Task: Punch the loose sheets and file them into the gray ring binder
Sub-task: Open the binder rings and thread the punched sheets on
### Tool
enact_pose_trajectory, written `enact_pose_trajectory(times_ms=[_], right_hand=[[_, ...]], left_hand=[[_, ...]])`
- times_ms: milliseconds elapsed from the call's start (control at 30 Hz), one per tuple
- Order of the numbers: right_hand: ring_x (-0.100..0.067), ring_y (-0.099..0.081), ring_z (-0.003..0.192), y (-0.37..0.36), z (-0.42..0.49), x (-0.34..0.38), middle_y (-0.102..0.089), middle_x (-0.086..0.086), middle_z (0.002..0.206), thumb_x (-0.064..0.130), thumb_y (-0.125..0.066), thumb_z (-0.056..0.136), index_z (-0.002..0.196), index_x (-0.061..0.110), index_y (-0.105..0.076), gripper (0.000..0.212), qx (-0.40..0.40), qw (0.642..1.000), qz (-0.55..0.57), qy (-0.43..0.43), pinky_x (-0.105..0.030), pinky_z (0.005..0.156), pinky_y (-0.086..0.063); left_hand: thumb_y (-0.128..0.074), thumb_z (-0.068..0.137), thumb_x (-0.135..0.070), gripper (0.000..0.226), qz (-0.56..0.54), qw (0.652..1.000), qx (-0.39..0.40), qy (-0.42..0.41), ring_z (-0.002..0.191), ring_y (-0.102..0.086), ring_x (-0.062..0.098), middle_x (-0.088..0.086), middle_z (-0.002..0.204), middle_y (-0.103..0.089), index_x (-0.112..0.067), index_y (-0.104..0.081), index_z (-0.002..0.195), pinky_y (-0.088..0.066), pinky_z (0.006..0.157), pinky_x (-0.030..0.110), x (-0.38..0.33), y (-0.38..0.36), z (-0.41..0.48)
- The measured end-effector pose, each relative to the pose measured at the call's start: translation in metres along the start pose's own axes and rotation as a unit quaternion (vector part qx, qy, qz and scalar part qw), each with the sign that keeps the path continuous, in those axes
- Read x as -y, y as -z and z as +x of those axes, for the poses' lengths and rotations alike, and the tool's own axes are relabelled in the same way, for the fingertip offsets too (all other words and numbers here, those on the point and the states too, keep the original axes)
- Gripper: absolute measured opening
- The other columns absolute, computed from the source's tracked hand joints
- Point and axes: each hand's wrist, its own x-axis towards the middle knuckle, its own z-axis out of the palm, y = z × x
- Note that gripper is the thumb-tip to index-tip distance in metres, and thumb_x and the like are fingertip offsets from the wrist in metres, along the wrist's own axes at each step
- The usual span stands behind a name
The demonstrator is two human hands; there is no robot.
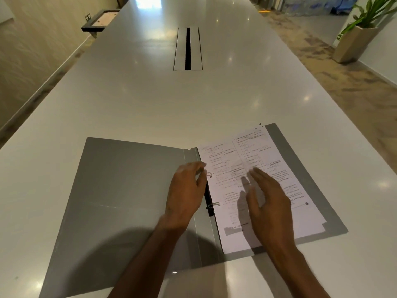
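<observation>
The gray ring binder (120, 190) lies open flat on the white table. A stack of printed sheets (236, 160) rests on its right half, threaded over two metal rings (212, 204) along the black spine bar. My left hand (185, 194) hovers at the spine, fingers curled close to the upper ring, holding nothing that I can see. Over the lower middle of the sheets is my right hand (268, 201), flat with fingers spread. No hole punch is in view.
The long white table (150, 104) stretches ahead with a cable slot (188, 49) in its middle. A potted plant (356, 37) stands on the floor at the right. A dark framed tray (100, 20) sits off the table's far left.
</observation>
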Motion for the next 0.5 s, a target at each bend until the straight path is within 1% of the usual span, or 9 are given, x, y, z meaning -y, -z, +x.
enact_pose_trajectory(times_ms=[33, 67, 100, 133, 167, 233, 333, 433, 500], right_hand=[[-0.022, -0.055, 0.135, 0.005, -0.009, -0.007, -0.060, -0.004, 0.147, 0.034, -0.062, 0.099, 0.140, 0.014, -0.062, 0.046, -0.019, 0.999, -0.043, 0.008, -0.039, 0.115, -0.040], [-0.030, -0.054, 0.138, 0.010, -0.019, -0.013, -0.058, -0.010, 0.150, 0.036, -0.057, 0.101, 0.142, 0.010, -0.060, 0.048, -0.031, 0.995, -0.094, 0.017, -0.049, 0.116, -0.040], [-0.036, -0.050, 0.142, 0.015, -0.028, -0.020, -0.054, -0.015, 0.153, 0.037, -0.053, 0.102, 0.144, 0.006, -0.057, 0.052, -0.036, 0.988, -0.146, 0.018, -0.055, 0.117, -0.038], [-0.040, -0.045, 0.145, 0.019, -0.036, -0.026, -0.049, -0.018, 0.157, 0.039, -0.049, 0.102, 0.146, 0.004, -0.054, 0.056, -0.034, 0.981, -0.191, 0.009, -0.059, 0.119, -0.034], [-0.041, -0.039, 0.149, 0.023, -0.045, -0.031, -0.043, -0.020, 0.161, 0.040, -0.046, 0.103, 0.149, 0.003, -0.049, 0.059, -0.027, 0.974, -0.223, -0.012, -0.061, 0.122, -0.029], [-0.042, -0.028, 0.154, 0.030, -0.059, -0.036, -0.032, -0.023, 0.166, 0.049, -0.044, 0.097, 0.154, 0.002, -0.040, 0.074, -0.006, 0.967, -0.244, -0.073, -0.061, 0.126, -0.020], [-0.040, -0.016, 0.158, 0.032, -0.076, -0.040, -0.021, -0.023, 0.170, 0.063, -0.038, 0.089, 0.160, 0.003, -0.027, 0.094, 0.024, 0.953, -0.271, -0.130, -0.056, 0.128, -0.009], [-0.035, -0.006, 0.160, 0.030, -0.088, -0.043, -0.012, -0.021, 0.172, 0.073, -0.021, 0.087, 0.163, 0.004, -0.013, 0.103, 0.056, 0.941, -0.291, -0.161, -0.053, 0.130, -0.003], [-0.033, -0.002, 0.161, 0.028, -0.093, -0.042, -0.007, -0.020, 0.173, 0.075, -0.014, 0.087, 0.164, 0.004, -0.006, 0.105, 0.057, 0.940, -0.289, -0.173, -0.050, 0.130, 0.000]], left_hand=[[-0.060, 0.106, -0.032, 0.032, -0.003, 1.000, 0.004, -0.021, 0.121, -0.065, 0.008, -0.003, 0.138, -0.069, -0.022, -0.069, 0.134, -0.045, 0.099, 0.009, -0.001, -0.003, 0.002], [-0.054, 0.108, -0.036, 0.036, 0.003, 0.999, 0.017, -0.038, 0.129, -0.060, 0.008, -0.005, 0.145, -0.065, -0.024, -0.065, 0.140, -0.044, 0.105, 0.012, -0.001, -0.006, 0.005], [-0.046, 0.109, -0.042, 0.043, 0.017, 0.998, 0.035, -0.046, 0.139, -0.053, 0.010, -0.006, 0.153, -0.058, -0.026, -0.060, 0.146, -0.043, 0.114, 0.022, -0.001, -0.011, 0.007], [-0.038, 0.109, -0.048, 0.050, 0.037, 0.997, 0.055, -0.044, 0.148, -0.044, 0.013, -0.005, 0.160, -0.051, -0.027, -0.054, 0.152, -0.039, 0.122, 0.034, 0.001, -0.015, 0.010], [-0.033, 0.107, -0.051, 0.056, 0.055, 0.995, 0.074, -0.037, 0.154, -0.036, 0.015, -0.002, 0.164, -0.045, -0.026, -0.049, 0.155, -0.034, 0.126, 0.043, 0.003, -0.018, 0.012], [-0.031, 0.107, -0.052, 0.061, 0.069, 0.992, 0.099, -0.022, 0.158, -0.028, 0.018, 0.002, 0.168, -0.038, -0.022, -0.047, 0.157, -0.028, 0.128, 0.050, 0.004, -0.025, 0.012], [-0.039, 0.109, -0.044, 0.055, 0.083, 0.991, 0.103, -0.024, 0.157, -0.031, 0.023, 0.006, 0.168, -0.037, -0.016, -0.048, 0.156, -0.026, 0.128, 0.050, 0.003, -0.031, 0.005], [-0.042, 0.109, -0.042, 0.052, 0.091, 0.991, 0.096, -0.033, 0.155, -0.035, 0.023, 0.009, 0.166, -0.041, -0.015, -0.053, 0.153, -0.028, 0.127, 0.050, 0.000, -0.031, 0.001], [-0.042, 0.110, -0.043, 0.050, 0.096, 0.990, 0.101, -0.033, 0.155, -0.036, 0.023, 0.008, 0.165, -0.042, -0.017, -0.056, 0.150, -0.027, 0.128, 0.049, -0.003, -0.030, 0.001]])
